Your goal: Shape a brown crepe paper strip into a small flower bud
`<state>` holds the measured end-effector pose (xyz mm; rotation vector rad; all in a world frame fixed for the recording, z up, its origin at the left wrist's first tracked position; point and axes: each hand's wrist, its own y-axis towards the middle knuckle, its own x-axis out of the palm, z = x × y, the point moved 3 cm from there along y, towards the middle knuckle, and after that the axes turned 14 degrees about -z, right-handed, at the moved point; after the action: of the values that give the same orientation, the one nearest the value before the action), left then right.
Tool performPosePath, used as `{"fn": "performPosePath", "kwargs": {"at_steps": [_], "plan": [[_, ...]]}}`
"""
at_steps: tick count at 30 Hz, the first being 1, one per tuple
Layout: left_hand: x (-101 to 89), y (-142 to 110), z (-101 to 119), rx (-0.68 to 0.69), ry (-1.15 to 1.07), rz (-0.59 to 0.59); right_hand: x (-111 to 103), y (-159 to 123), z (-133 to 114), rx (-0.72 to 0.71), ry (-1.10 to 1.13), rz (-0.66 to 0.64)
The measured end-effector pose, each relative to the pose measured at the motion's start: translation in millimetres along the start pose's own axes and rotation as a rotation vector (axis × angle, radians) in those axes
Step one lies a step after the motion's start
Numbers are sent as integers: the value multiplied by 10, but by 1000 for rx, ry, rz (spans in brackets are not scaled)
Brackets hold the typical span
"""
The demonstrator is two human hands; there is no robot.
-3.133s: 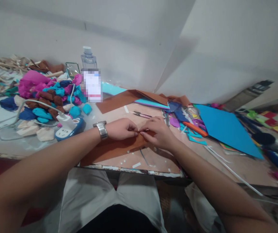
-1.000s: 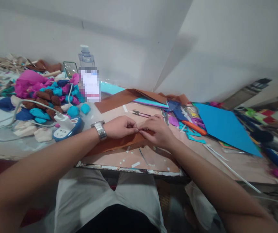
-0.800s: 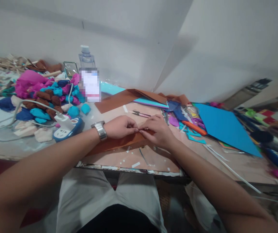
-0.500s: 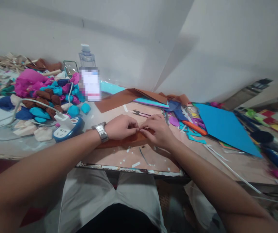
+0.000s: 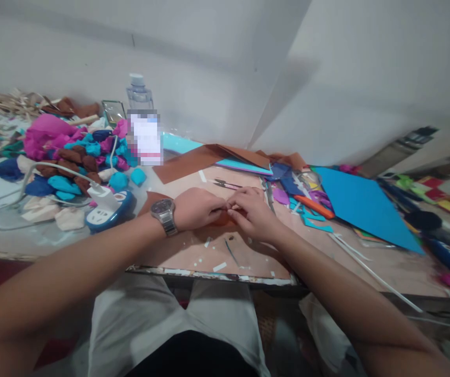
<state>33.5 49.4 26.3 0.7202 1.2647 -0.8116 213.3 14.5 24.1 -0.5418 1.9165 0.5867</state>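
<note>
My left hand [image 5: 201,208], with a metal watch [image 5: 164,211] on its wrist, is closed in a pinch on a brown paper strip [image 5: 222,219]. Fingertip to fingertip with it, my right hand [image 5: 254,213] also pinches the strip. Most of the paper is hidden under my hands; one corner pokes out behind the left wrist. Just beyond my fingers lie small thread snips [image 5: 225,183]. Another folded brown strip [image 5: 193,159] rests farther back. White paper scraps [image 5: 220,267] and a thin dark sliver [image 5: 232,252] are on the board in front of me.
Crumpled coloured bundles [image 5: 71,157] and a blue-white power strip [image 5: 109,212] with cables sit left. A phone [image 5: 146,136] leans on a clear bottle [image 5: 138,94]. To the right are an orange-handled cutter [image 5: 314,207], blue card [image 5: 366,207] and white strips [image 5: 374,272].
My left hand has turned over at the wrist, so the watch face shows. The brown strip has swung from in front of that wrist to behind it. The right hand barely moved.
</note>
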Motion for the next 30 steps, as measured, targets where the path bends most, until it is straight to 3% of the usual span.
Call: {"fn": "performPosePath", "kwargs": {"at_steps": [6, 14, 24, 30], "plan": [[2, -5, 26, 12, 16, -8, -11, 2, -21, -8, 22, -44], [5, -11, -34, -24, -50, 3, -9, 1, 43, -29, 13, 40], [14, -17, -1, -9, -99, 0, -1, 19, 16, -58, 38, -6], [15, -21, -34, -22, -91, 14, -49, 11, 64, -30, -40, 38]]}}
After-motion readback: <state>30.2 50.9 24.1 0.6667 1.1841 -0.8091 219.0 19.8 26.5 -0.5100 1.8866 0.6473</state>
